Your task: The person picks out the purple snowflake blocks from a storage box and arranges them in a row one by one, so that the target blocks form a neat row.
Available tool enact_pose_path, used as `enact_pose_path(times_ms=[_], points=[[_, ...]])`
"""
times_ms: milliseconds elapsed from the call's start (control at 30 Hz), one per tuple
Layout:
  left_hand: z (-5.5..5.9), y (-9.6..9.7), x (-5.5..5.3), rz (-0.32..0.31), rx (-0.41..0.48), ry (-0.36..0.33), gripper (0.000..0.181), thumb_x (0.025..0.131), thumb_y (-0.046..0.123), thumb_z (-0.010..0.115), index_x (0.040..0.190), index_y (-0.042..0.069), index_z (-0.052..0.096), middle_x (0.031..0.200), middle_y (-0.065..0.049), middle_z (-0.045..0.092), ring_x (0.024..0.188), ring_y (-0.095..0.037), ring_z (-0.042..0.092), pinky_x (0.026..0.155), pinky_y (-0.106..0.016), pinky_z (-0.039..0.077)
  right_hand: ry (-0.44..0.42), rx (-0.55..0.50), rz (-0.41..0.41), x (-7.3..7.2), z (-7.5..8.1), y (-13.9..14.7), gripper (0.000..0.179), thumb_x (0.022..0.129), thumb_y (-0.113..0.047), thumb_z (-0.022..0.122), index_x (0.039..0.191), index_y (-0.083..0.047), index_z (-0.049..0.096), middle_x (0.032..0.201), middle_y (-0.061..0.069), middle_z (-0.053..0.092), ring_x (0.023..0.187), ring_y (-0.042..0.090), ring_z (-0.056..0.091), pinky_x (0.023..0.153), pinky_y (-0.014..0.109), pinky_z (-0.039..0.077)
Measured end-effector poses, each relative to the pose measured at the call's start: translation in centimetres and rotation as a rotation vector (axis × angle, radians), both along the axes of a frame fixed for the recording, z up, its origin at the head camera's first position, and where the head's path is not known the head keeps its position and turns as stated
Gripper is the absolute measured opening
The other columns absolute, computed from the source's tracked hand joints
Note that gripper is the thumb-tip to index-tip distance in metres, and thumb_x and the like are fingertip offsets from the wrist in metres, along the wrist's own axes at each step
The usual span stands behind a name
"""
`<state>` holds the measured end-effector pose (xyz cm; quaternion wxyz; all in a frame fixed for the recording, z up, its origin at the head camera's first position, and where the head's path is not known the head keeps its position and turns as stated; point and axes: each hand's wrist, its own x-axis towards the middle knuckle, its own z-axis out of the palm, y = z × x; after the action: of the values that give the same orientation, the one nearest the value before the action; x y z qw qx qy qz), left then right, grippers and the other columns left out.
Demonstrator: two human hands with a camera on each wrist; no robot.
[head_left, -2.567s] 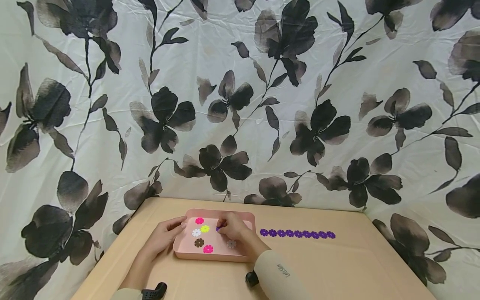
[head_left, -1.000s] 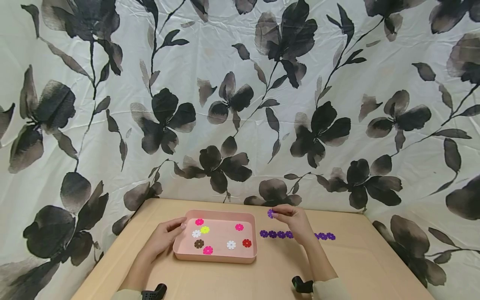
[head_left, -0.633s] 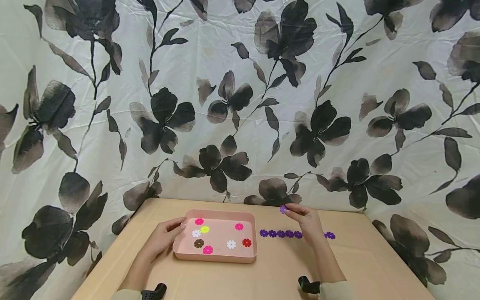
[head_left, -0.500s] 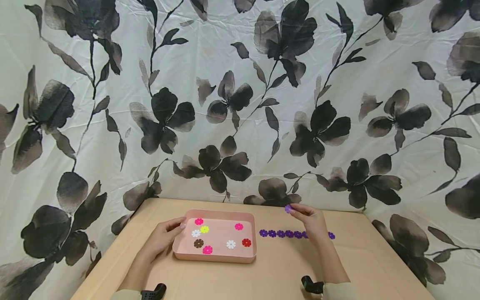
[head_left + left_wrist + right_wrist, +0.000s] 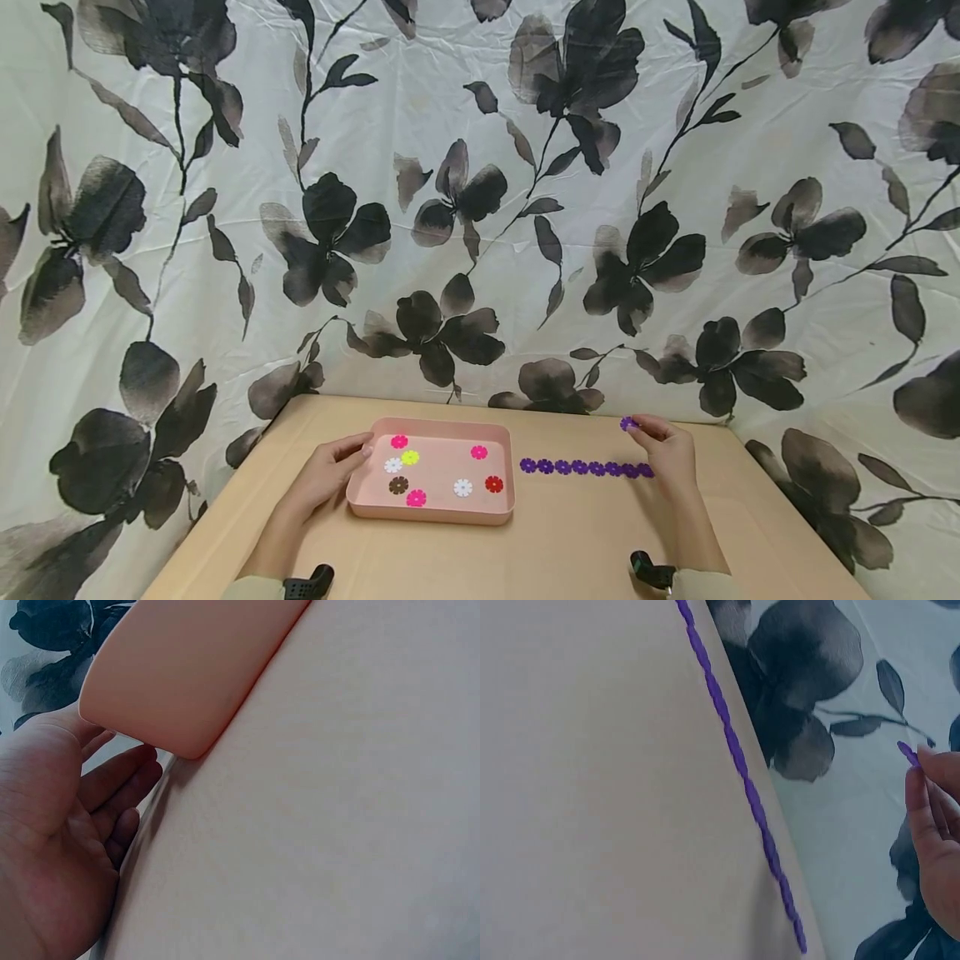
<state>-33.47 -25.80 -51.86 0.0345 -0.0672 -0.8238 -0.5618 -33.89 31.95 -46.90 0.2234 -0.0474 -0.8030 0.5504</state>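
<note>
My right hand (image 5: 672, 457) pinches a small purple flower-shaped piece (image 5: 627, 424) between thumb and fingertips. It is raised above the right end of a straight row of purple flower-shaped pieces (image 5: 579, 467). In the right wrist view the held piece (image 5: 908, 753) appears edge-on, apart from the row (image 5: 740, 760). At the left, my left hand (image 5: 324, 477) holds the pink tray (image 5: 442, 516) by its left edge. Its fingertips (image 5: 147, 756) are by the tray's outer wall in the left wrist view, where the wall hides part of the hand. My right hand covers the row's right end.
In the tray lie loose flower-shaped pieces: pink (image 5: 416, 498), yellow (image 5: 409, 457), white (image 5: 462, 488), brown (image 5: 398, 484) and red (image 5: 493, 483). A tan table (image 5: 570, 542) lies beneath everything. Behind its far edge hangs a floral cloth (image 5: 480, 275).
My right hand has carried the purple flower-shaped piece out of the tray and rightward above the row to its right end. My left hand has stayed at the tray's edge.
</note>
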Motion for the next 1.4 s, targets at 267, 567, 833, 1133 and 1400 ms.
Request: enact_pose_path(times_ms=[267,567,833,1133,1400], points=[[0.0,0.0,-0.1,-0.005,0.011,0.0,0.051,0.103,0.033,0.067,0.147,0.009,0.06,0.152,-0.015,0.057,0.147,-0.036,0.047,0.121,-0.052,0.04,-0.111,0.016,-0.17,1.0,-1.2,3.2,0.034,0.099,-0.018,0.073,0.13,-0.004,0.072,0.118,0.009,0.075,0.086,-0.01,0.057,0.071,0.005,0.052],[-0.1,0.0,-0.3,-0.003,0.013,0.004,0.052,0.102,0.034,0.068,0.147,0.008,0.06,0.152,-0.016,0.057,0.148,-0.036,0.047,0.122,-0.052,0.039,-0.193,-0.102,-0.279,2.0,-3.3,5.6,0.036,0.104,-0.012,0.063,0.138,-0.001,0.065,0.136,0.019,0.061,0.112,0.02,0.055,0.069,0.003,0.048],[0.0,0.0,-0.2,-0.006,0.011,-0.002,0.051,0.103,0.032,0.067,0.148,0.008,0.059,0.152,-0.016,0.057,0.148,-0.037,0.046,0.122,-0.053,0.038,-0.193,-0.001,-0.302,2.0,-4.6,6.3,0.033,0.099,-0.005,0.066,0.13,0.006,0.068,0.134,0.03,0.064,0.12,0.035,0.057,0.069,0.009,0.041],[0.0,0.0,-0.1,-0.004,0.006,0.004,0.051,0.103,0.032,0.066,0.148,0.008,0.059,0.153,-0.015,0.057,0.148,-0.037,0.046,0.122,-0.052,0.038,-0.204,0.061,-0.313,1.6,-5.5,6.8,0.028,0.099,-0.006,0.067,0.124,0.006,0.07,0.128,0.032,0.066,0.119,0.043,0.058,0.087,0.037,0.049],[-0.1,0.0,-0.1,-0.002,-0.001,0.009,0.051,0.103,0.033,0.066,0.148,0.009,0.059,0.154,-0.015,0.056,0.148,-0.036,0.046,0.122,-0.052,0.038,-0.198,0.132,-0.321,1.3,-6.1,6.9,0.027,0.099,-0.004,0.066,0.123,0.008,0.07,0.128,0.034,0.065,0.122,0.051,0.055,0.107,0.063,0.043]])
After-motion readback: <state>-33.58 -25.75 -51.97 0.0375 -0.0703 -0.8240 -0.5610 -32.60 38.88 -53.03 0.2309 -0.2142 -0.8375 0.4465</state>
